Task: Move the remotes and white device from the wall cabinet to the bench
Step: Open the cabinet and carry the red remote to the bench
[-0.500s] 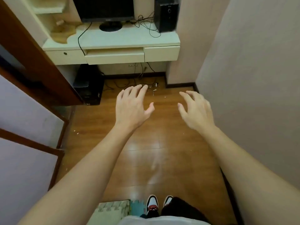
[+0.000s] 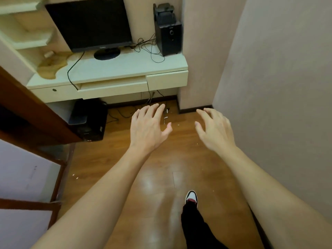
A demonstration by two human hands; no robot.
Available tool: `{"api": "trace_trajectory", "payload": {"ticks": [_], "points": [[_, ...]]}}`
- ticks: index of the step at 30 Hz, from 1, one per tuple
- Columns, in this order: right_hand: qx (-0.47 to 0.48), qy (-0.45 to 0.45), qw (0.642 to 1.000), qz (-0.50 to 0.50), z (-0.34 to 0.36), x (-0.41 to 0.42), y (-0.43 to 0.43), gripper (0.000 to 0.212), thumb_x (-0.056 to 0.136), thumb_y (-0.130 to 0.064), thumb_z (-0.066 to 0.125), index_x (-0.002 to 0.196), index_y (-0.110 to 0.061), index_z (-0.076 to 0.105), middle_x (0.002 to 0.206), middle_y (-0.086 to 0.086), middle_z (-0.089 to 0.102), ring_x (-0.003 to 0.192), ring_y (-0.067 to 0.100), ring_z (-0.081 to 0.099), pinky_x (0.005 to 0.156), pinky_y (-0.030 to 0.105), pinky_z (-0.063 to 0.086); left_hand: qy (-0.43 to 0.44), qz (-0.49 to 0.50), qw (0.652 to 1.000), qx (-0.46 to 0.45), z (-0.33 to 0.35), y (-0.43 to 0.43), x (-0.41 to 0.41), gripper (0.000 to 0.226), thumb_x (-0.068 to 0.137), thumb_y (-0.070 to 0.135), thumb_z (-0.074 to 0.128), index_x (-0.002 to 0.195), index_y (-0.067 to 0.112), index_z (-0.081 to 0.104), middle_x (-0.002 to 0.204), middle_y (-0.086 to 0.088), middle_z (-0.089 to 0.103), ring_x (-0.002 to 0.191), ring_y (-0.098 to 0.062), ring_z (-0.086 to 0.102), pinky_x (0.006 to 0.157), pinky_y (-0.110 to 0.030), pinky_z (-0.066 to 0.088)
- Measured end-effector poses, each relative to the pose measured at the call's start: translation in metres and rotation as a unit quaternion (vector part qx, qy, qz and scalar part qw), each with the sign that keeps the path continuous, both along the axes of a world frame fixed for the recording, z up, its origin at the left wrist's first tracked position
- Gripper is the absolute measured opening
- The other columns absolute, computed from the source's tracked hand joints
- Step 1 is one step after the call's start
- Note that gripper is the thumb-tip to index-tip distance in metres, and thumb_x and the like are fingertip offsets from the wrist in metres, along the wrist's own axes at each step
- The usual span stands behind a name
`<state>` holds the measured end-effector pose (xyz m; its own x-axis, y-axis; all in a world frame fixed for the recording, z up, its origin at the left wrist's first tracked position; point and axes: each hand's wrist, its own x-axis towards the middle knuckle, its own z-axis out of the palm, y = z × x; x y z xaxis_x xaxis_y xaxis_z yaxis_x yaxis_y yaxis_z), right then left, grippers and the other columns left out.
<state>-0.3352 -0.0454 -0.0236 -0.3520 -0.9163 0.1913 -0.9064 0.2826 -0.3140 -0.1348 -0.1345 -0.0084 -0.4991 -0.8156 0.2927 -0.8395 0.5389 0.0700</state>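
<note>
Nearer now, the cream surface (image 2: 125, 68) lies beyond left hand (image 2: 147, 129) and right hand (image 2: 215, 131), both spread wide, empty, over glossy wooden floor (image 2: 152, 187).

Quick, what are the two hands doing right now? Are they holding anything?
Left hand: open, fingers spread, holding nothing, up in the air above the wooden floor.
Right hand: open too, fingers loosely bent, holding nothing.

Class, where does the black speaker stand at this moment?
In the head view, the speaker stands at the right end of the desk, right of the monitor, with loose cables beside it.
</note>
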Motion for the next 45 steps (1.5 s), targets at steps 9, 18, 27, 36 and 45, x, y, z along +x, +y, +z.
{"api": "trace_trajectory", "payload": {"ticks": [9, 18, 27, 36, 45], "points": [[-0.004, -0.027, 1.000, 0.013, 0.011, -0.106, -0.120, 0.045, 0.096, -0.039, 0.047, 0.138, -0.024, 0.050, 0.141, 0.005, 0.052, 0.131, 0.024, 0.047, 0.109, 0.046, 0.039, -0.006, 0.037, 0.999, 0.037, 0.008, -0.099, -0.114, 0.064, 0.091, 0.058, 0.045, 0.148, 0.027, 0.045, 0.149, 0.001, 0.053, 0.139, -0.022, 0.045, 0.116, -0.044, 0.037], [-0.017, -0.045, 0.998, 0.043, 0.013, -0.157, -0.210, 0.044, 0.096, -0.038, 0.047, 0.138, -0.023, 0.051, 0.138, 0.006, 0.055, 0.129, 0.025, 0.047, 0.108, 0.047, 0.039, -0.016, 0.063, 0.998, 0.025, 0.026, -0.180, -0.153, 0.062, 0.092, 0.056, 0.046, 0.146, 0.026, 0.046, 0.145, -0.001, 0.056, 0.134, -0.024, 0.049, 0.111, -0.043, 0.038], [-0.004, -0.034, 0.999, 0.031, 0.000, -0.176, -0.296, 0.043, 0.097, -0.039, 0.045, 0.137, -0.023, 0.050, 0.140, 0.005, 0.053, 0.131, 0.025, 0.046, 0.110, 0.045, 0.037, 0.008, 0.046, 0.998, 0.043, 0.008, -0.273, -0.176, 0.060, 0.092, 0.054, 0.047, 0.145, 0.025, 0.048, 0.147, 0.000, 0.055, 0.135, -0.023, 0.047, 0.110, -0.043, 0.039], [0.019, -0.011, 1.000, 0.014, 0.002, -0.178, -0.447, 0.044, 0.095, -0.035, 0.048, 0.138, -0.024, 0.049, 0.138, 0.005, 0.053, 0.127, 0.026, 0.048, 0.105, 0.045, 0.038, 0.039, 0.023, 0.997, 0.059, 0.004, -0.436, -0.178, 0.060, 0.092, 0.053, 0.047, 0.145, 0.025, 0.047, 0.149, -0.001, 0.052, 0.137, -0.024, 0.045, 0.113, -0.045, 0.037], [0.011, 0.009, 1.000, -0.006, 0.024, -0.180, -0.589, 0.045, 0.095, -0.036, 0.051, 0.137, -0.023, 0.051, 0.136, 0.006, 0.055, 0.123, 0.028, 0.051, 0.101, 0.046, 0.041, 0.059, -0.002, 0.998, 0.038, 0.019, -0.587, -0.192, 0.057, 0.092, 0.052, 0.049, 0.142, 0.024, 0.051, 0.145, 0.001, 0.056, 0.134, -0.022, 0.048, 0.111, -0.042, 0.038]]}}
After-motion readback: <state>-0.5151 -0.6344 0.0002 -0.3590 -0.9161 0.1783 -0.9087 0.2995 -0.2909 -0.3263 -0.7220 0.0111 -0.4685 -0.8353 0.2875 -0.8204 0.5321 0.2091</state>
